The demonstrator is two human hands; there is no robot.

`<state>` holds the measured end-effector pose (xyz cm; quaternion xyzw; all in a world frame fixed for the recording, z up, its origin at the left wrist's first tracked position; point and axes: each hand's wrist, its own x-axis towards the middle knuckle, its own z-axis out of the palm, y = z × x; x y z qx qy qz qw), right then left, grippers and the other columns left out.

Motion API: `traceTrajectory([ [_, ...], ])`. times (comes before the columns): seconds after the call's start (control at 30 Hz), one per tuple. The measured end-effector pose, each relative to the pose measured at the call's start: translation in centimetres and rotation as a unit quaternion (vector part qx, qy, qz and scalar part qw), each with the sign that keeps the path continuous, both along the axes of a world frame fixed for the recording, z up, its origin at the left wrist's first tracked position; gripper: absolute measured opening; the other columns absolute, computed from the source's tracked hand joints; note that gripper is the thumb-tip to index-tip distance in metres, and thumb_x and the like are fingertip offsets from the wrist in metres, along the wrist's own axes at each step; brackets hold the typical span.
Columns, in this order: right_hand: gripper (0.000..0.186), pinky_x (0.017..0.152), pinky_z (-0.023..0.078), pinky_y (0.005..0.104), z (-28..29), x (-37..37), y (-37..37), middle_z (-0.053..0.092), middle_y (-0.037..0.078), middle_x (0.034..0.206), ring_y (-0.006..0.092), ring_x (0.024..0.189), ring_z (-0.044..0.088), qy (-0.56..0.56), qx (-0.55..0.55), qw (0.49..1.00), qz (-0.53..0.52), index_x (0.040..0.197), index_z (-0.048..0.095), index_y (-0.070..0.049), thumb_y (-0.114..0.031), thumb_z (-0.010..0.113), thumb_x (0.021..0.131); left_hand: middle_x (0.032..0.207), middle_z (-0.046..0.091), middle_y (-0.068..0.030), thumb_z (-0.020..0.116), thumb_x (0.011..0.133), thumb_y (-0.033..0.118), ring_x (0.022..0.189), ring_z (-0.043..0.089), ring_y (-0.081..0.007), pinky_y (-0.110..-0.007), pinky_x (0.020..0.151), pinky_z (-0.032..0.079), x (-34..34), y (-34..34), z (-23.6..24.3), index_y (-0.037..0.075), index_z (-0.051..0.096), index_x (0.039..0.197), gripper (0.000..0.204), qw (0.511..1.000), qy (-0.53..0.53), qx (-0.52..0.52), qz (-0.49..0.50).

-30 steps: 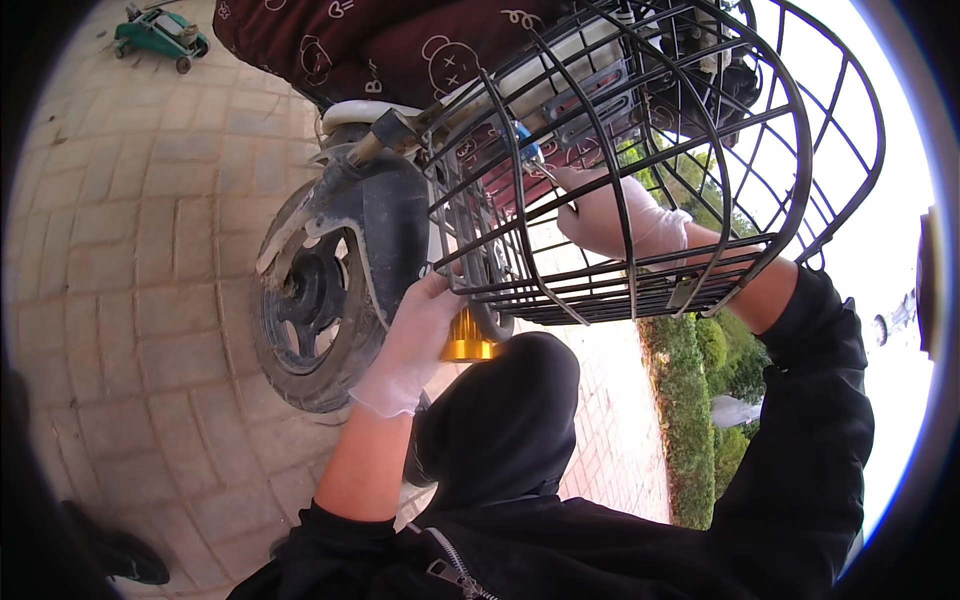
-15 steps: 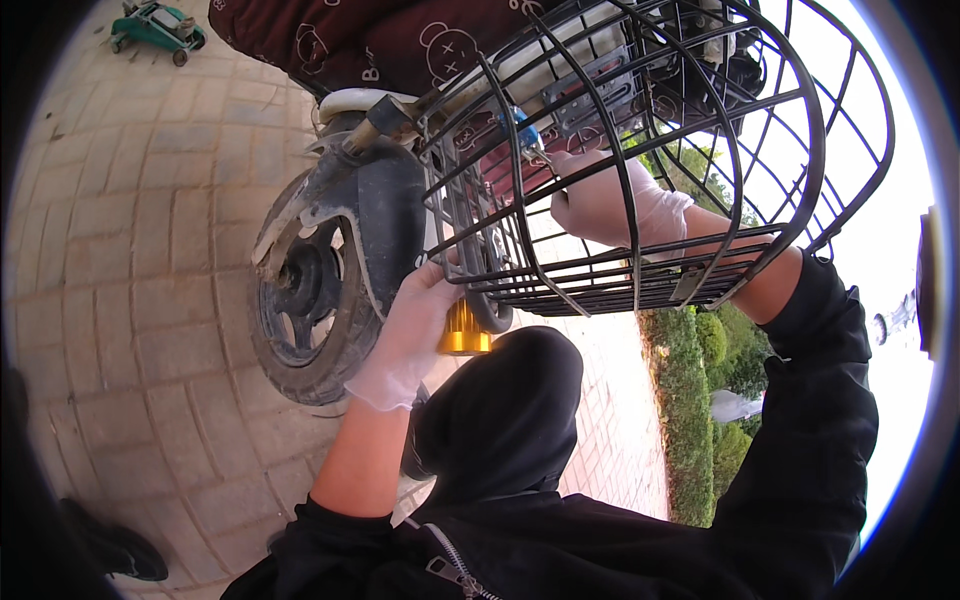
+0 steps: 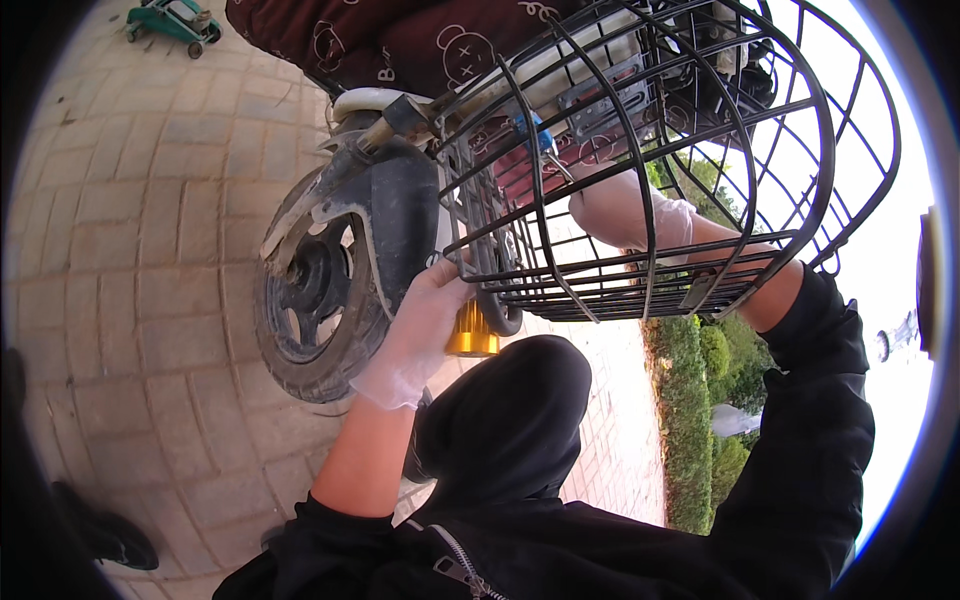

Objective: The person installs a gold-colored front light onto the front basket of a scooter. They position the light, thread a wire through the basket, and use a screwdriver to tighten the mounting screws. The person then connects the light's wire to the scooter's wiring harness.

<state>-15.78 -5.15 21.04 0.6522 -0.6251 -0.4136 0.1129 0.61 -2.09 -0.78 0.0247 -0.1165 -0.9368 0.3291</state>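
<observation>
My right hand [image 3: 625, 207], in a thin whitish glove, reaches into the black wire basket [image 3: 645, 200]. Its fingers are closed at the end of a slim tool with a blue part [image 3: 543, 135] and a metal shaft, which points toward the basket's mounting side; wires partly cover it. My left hand [image 3: 428, 310], gloved too, is at the underside of that mounting side, fingertips pressed against the bracket area. Whatever they pinch there is hidden. Close beside the left fingers is a gold ribbed metal cylinder [image 3: 473, 332]. The basket is fixed to the front of a scooter [image 3: 395, 215].
The scooter's dusty front wheel [image 3: 315, 285] is left of my hands. A dark red printed cover [image 3: 400, 40] drapes the scooter at the top. My bent knee [image 3: 535, 380] is just below the basket. A green wheeled jack [image 3: 172, 25] stands far left on the brick paving [image 3: 150, 300].
My right hand has shifted slightly right and down inside the basket, and the metal shaft shows more. The left hand stays at the bracket. The whole view has shifted slightly.
</observation>
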Motion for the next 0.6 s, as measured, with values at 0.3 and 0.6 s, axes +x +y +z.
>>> traceTrajectory([
  [0.3, 0.024, 0.063, 0.055, 0.0251, 1.2, 1.1, -0.8, 0.072, 0.01, 0.089, 0.0128, 0.076, 0.069, -0.576, -0.143, 0.68, -0.43, 0.105, 0.07, 0.002, -0.017, 0.062, 0.093, 0.099, 0.068, -0.0104, 0.042, 0.101, 0.003, 0.089, 0.069, -0.0176, -0.033, 0.08, 0.059, 0.7, 0.1, 0.5, -0.002, 0.06, 0.115, 0.023, 0.999, -0.031, -0.029, 0.008],
  [0.6, 0.026, 0.07, 0.056, 0.0318, -0.1, 0.5, -1.8, 0.074, 0.01, 0.095, 0.0172, 0.082, 0.071, -0.572, -0.121, 0.683, -0.438, 0.108, 0.068, -0.004, -0.023, 0.055, 0.097, 0.1, 0.068, -0.0094, 0.043, 0.1, 0.002, 0.085, 0.069, -0.0173, -0.031, 0.076, 0.06, 0.5, 0.2, 0.7, -0.002, 0.06, 0.118, 0.025, 0.999, -0.042, -0.012, 0.016],
])
